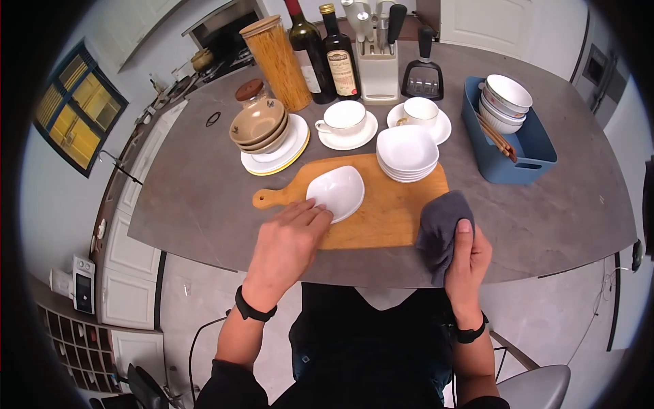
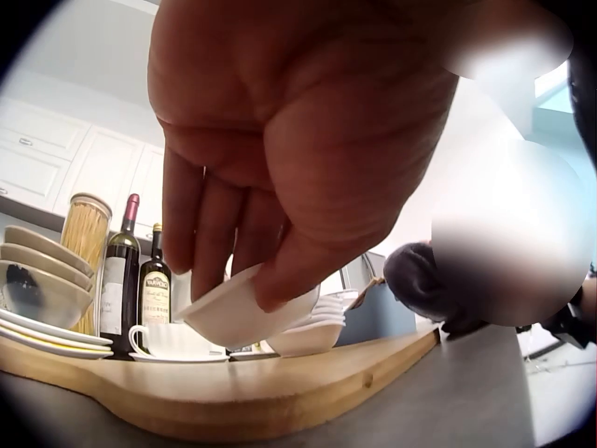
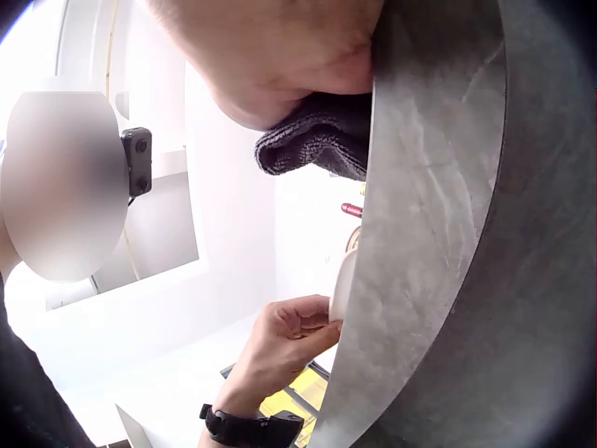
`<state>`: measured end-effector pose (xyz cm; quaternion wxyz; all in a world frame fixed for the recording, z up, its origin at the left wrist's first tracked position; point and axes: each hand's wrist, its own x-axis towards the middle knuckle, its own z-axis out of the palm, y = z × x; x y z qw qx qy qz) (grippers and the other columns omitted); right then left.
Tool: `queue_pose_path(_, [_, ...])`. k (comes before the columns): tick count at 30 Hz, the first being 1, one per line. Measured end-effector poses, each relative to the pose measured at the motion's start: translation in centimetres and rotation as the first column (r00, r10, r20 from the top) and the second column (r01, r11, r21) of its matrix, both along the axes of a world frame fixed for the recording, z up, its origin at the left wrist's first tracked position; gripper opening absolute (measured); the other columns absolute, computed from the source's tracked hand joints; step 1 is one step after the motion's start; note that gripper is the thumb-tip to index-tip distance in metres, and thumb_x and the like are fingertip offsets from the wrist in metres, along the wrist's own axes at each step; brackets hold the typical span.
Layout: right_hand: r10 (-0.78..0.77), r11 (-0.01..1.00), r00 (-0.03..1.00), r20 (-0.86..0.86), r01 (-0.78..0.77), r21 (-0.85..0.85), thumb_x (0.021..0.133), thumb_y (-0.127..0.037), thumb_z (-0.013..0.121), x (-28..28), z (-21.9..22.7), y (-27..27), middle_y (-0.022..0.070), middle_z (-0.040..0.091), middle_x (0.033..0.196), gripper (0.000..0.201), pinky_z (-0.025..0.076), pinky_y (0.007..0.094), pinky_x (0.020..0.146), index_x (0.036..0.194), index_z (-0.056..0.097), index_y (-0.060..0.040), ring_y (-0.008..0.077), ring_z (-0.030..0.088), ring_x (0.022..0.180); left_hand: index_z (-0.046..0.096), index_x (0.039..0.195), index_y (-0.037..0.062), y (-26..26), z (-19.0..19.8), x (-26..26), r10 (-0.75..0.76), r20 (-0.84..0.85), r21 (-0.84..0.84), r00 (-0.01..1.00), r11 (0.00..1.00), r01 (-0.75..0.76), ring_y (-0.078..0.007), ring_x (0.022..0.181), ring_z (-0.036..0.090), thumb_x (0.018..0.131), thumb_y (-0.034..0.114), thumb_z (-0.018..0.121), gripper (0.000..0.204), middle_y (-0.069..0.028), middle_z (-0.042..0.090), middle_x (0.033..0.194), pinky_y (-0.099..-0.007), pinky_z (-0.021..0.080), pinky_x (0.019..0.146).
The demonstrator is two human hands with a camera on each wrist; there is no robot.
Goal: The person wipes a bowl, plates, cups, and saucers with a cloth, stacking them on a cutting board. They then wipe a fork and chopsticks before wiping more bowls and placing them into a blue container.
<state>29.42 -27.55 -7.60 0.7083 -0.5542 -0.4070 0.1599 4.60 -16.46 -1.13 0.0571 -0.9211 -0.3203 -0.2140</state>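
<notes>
By the left hand (image 1: 291,235), a white bowl (image 1: 340,191) is grasped at its near rim, pinched between thumb and fingers; it is held tilted over the handle half of the board (image 1: 381,228). Whether its base is touched by the wood cannot be told. In the right hand (image 1: 470,255), a dark grey cloth (image 1: 439,221) is grasped, bunched, with the thumb laid over it. The board's right front corner is overlapped by the cloth in the head view.

Between the bowl and the stack (image 1: 407,153) of white dishes, a strip of smooth wood is left open, and it is widened toward the board's front edge. The stack is set near the back right corner, its glossy rims softly squared. The board's front edge is placed close to the curved front edge of the table (image 1: 552,225), which is surfaced in matte, faintly veined grey.

Behind the board, two cups (image 1: 344,117) (image 1: 420,110) are seated on round saucers. At the back left, ribbed brown bowls (image 1: 255,126) are nested on plates (image 1: 276,158). To the right, past a span of table, a blue basket (image 1: 518,174) with rounded corners is filled with bowls (image 1: 503,105) and slender wooden sticks (image 1: 497,140).
</notes>
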Motion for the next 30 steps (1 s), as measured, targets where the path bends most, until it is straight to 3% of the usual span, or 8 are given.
queue_pose_path(5, [0.043, 0.999, 0.999, 0.010, -0.043, 0.029, 0.107, -0.014, 0.050, 0.0, 0.4, 0.1, 0.0063, 0.053, 0.075, 0.029, 0.039, 0.0302, 0.065, 0.088, 0.057, 0.0059, 0.0128, 0.045, 0.072, 0.072, 0.106, 0.0043, 0.6, -0.2, 1.0, -0.047, -0.106, 0.084, 0.993, 0.995, 0.056, -0.0303, 0.116, 0.069, 0.074, -0.004, 0.071, 0.033, -0.0113, 0.075, 0.110, -0.0449, 0.053, 0.106])
queue_pose_path(10, [0.054, 0.998, 0.998, 0.033, -0.056, 0.037, 0.107, -0.015, 0.051, 0.3, 0.0, -0.1, 0.0067, 0.052, 0.074, 0.030, 0.038, 0.0312, 0.064, 0.086, 0.056, 0.0057, 0.0138, 0.045, 0.070, 0.070, 0.111, 0.0026, -0.1, 1.9, 1.5, -0.043, -0.172, -0.061, 0.984, 0.998, 0.032, -0.0330, 0.130, 0.059, 0.075, -0.004, 0.069, 0.036, -0.0158, 0.070, 0.124, -0.0494, 0.042, 0.117])
queue_pose_path(14, [0.043, 0.998, 0.998, 0.037, -0.045, 0.036, 0.107, -0.015, 0.052, 0.2, 0.2, -0.1, 0.0080, 0.051, 0.074, 0.030, 0.038, 0.0317, 0.063, 0.086, 0.055, 0.0056, 0.0149, 0.045, 0.068, 0.068, 0.116, 0.0023, -0.4, 4.3, 4.6, -0.062, -0.111, -0.123, 0.992, 0.991, 0.048, -0.0348, 0.129, 0.059, 0.075, -0.004, 0.068, 0.041, -0.0182, 0.067, 0.127, -0.0502, 0.041, 0.116])
queue_pose_path(19, [0.021, 0.999, 0.998, 0.056, -0.024, 0.048, 0.107, -0.015, 0.052, -0.2, 0.7, -0.1, 0.0085, 0.051, 0.074, 0.029, 0.039, 0.0319, 0.063, 0.087, 0.056, 0.0055, 0.0157, 0.044, 0.068, 0.064, 0.120, 0.0016, 1.5, 3.2, 9.9, -0.244, 0.091, 0.008, 0.966, 0.970, 0.244, -0.0381, 0.115, 0.063, 0.077, -0.003, 0.066, 0.044, -0.0202, 0.069, 0.118, -0.0484, 0.046, 0.110])
queue_pose_path(23, [0.042, 0.998, 0.997, 0.068, -0.045, 0.043, 0.107, -0.014, 0.052, 0.2, 0.5, -0.2, 0.0084, 0.050, 0.074, 0.027, 0.039, 0.0319, 0.064, 0.089, 0.057, 0.0056, 0.0160, 0.045, 0.068, 0.064, 0.117, 0.0010, 3.5, 1.9, 11.8, -0.231, -0.039, -0.047, 0.972, 0.972, 0.229, -0.0388, 0.105, 0.064, 0.077, -0.003, 0.066, 0.040, -0.0194, 0.070, 0.106, -0.0466, 0.048, 0.107])
queue_pose_path(25, [0.021, 0.999, 0.998, 0.059, -0.023, 0.043, 0.107, -0.014, 0.052, 0.1, 0.7, -0.4, 0.0084, 0.050, 0.074, 0.027, 0.039, 0.0320, 0.064, 0.088, 0.057, 0.0056, 0.0164, 0.045, 0.068, 0.063, 0.114, 0.0007, 4.0, 2.3, 11.9, -0.206, -0.134, -0.108, 0.969, 0.975, 0.192, -0.0394, 0.095, 0.065, 0.076, -0.004, 0.065, 0.038, -0.0188, 0.069, 0.098, -0.0466, 0.050, 0.100])
queue_pose_path(29, [0.043, 0.997, 0.999, 0.019, -0.044, 0.063, 0.107, -0.015, 0.052, -0.1, 0.6, 0.0, 0.0079, 0.050, 0.074, 0.029, 0.039, 0.0313, 0.064, 0.087, 0.056, 0.0055, 0.0147, 0.044, 0.070, 0.064, 0.110, -0.0001, 3.6, 2.2, 11.7, -0.218, -0.059, -0.003, 0.974, 0.976, 0.218, -0.0404, 0.088, 0.066, 0.079, -0.003, 0.066, 0.032, -0.0193, 0.069, 0.096, -0.0458, 0.054, 0.088])
queue_pose_path(30, [0.040, 0.997, 0.999, -0.006, -0.040, 0.064, 0.107, -0.016, 0.052, -0.1, 0.6, -0.1, 0.0078, 0.049, 0.074, 0.030, 0.039, 0.0313, 0.064, 0.087, 0.056, 0.0056, 0.0141, 0.044, 0.070, 0.063, 0.109, -0.0005, 3.7, 1.8, 11.6, -0.202, 0.028, -0.011, 0.979, 0.979, 0.202, -0.0408, 0.086, 0.066, 0.081, -0.003, 0.066, 0.028, -0.0196, 0.069, 0.097, -0.0456, 0.054, 0.084])
